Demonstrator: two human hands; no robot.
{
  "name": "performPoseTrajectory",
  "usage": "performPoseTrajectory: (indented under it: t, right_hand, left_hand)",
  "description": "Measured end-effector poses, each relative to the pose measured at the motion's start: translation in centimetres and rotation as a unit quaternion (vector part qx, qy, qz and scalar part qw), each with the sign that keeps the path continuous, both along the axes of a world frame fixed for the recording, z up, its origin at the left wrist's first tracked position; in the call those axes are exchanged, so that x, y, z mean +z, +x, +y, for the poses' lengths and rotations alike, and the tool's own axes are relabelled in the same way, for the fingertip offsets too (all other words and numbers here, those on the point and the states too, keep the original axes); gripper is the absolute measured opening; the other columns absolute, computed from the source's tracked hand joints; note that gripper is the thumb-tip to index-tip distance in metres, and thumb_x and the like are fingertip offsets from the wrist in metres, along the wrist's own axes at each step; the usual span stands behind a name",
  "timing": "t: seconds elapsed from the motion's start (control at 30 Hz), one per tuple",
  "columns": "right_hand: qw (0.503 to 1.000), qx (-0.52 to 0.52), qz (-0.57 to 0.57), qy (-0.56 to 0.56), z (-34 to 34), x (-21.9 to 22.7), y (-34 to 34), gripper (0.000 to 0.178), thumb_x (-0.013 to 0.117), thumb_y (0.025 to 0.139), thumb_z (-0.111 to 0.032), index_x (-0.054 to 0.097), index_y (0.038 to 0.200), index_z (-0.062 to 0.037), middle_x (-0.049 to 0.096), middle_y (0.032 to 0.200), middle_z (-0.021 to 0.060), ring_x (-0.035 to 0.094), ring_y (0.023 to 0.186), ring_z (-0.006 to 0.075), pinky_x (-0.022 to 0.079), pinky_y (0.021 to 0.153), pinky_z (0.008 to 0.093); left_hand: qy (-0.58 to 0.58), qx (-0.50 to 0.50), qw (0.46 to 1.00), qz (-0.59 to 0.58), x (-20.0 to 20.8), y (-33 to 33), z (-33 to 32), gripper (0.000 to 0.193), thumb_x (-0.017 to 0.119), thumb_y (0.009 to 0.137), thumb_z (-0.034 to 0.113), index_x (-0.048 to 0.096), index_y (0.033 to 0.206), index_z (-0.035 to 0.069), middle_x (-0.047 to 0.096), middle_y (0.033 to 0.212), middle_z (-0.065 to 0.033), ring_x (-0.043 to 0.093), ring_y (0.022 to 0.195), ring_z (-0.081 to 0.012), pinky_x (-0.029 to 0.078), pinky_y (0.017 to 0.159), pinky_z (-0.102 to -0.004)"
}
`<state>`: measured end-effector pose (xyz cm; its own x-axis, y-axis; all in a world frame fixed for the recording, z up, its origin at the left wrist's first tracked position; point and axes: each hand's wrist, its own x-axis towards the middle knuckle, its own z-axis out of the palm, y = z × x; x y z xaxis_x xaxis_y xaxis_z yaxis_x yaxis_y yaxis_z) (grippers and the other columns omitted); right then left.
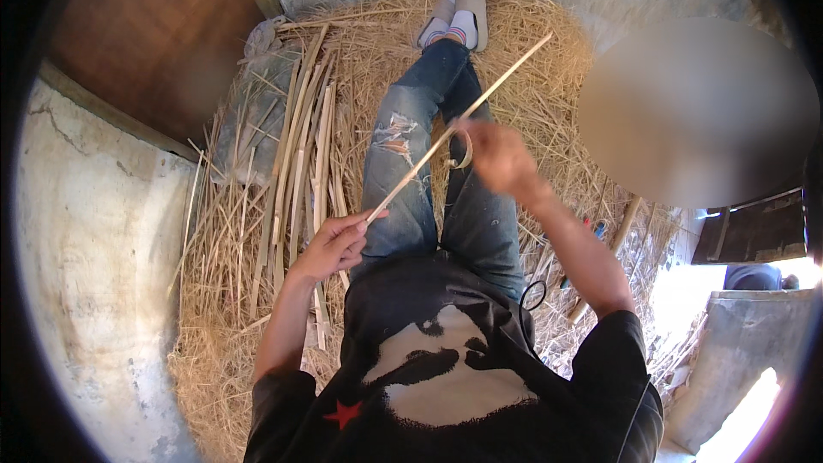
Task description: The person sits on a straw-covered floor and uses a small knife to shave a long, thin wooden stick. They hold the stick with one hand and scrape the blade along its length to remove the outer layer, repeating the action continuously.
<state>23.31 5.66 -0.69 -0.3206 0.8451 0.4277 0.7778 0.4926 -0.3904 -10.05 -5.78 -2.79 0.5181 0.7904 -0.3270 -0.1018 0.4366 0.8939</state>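
Note:
A long, thin pale strip, bamboo by its look [507, 75], slants over my legs from lower left to upper right. Its near end is pinched between the thumb and fingers of my left hand [337, 245]. My right hand [501, 157], blurred by motion, is closed beside the strip's middle; what it grips is hidden. A thin pale curl, like a shaving [467, 151], hangs at the right hand's fingers, next to the strip. Left of my legs lies a bundle of longer split strips [296, 141], running roughly away from me.
Straw and shavings [531, 86] cover the floor around my outstretched legs [403, 176]. A pale wall [94, 266] stands at left, beside a brown panel [154, 26]. On the right lie a wooden stick [630, 221] and a black loop [533, 295]. A large area at right is blurred.

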Motion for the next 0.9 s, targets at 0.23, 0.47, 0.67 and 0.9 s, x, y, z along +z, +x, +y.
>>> performPoseTrajectory:
  t: [0.23, 0.47, 0.67, 0.9]
  right_hand:
    - [0.98, -0.033, 0.12, -0.157, 0.9, 2.3, -0.3, 0.051, 0.049, 0.107, -0.043, 0.072, 0.104, 0.0023, 0.07, 0.079, 0.024, 0.07, 0.08, 0.0394, 0.055, 0.078, 0.0497]
    - [0.952, -0.117, 0.152, -0.24, 4.0, 4.3, 2.1, 0.056, 0.05, 0.107, -0.047, 0.071, 0.109, 0.0047, 0.068, 0.081, 0.0285, 0.072, 0.085, 0.0401, 0.056, 0.076, 0.0471]
    - [0.967, -0.027, 0.149, -0.204, 0.0, 2.9, -1.9, 0.052, 0.047, 0.108, -0.046, 0.072, 0.107, 0.0001, 0.07, 0.089, 0.0304, 0.07, 0.088, 0.0471, 0.055, 0.084, 0.0493]
    - [0.966, -0.133, 0.142, -0.169, 4.9, 5.4, 3.0, 0.049, 0.05, 0.107, -0.043, 0.072, 0.099, -0.001, 0.07, 0.088, 0.0285, 0.069, 0.087, 0.0468, 0.056, 0.082, 0.0512]
  left_hand:
    - [0.057, 0.025, 0.997, 0.048, 1.4, 0.8, 0.9, 0.043, 0.048, 0.111, 0.016, 0.048, 0.152, 0.004, 0.028, 0.065, 0.0068, 0.024, 0.053, -0.0048, 0.024, 0.047, -0.0242]
    - [0.085, 0.054, 0.989, 0.113, 1.9, 0.6, 0.5, 0.044, 0.052, 0.109, 0.013, 0.048, 0.152, 0.004, 0.032, 0.069, 0.0074, 0.028, 0.055, -0.0041, 0.028, 0.05, -0.0233]
    - [0.13, 0.058, 0.981, 0.135, 2.8, 1.6, 1.5, 0.044, 0.053, 0.109, 0.014, 0.05, 0.152, 0.004, 0.037, 0.07, 0.0076, 0.033, 0.058, -0.0039, 0.031, 0.051, -0.0229]
    - [0.162, 0.062, 0.966, 0.194, 2.9, 1.6, 1.6, 0.045, 0.057, 0.107, 0.014, 0.052, 0.15, 0.005, 0.042, 0.071, 0.0065, 0.037, 0.063, -0.0036, 0.034, 0.056, -0.0232]
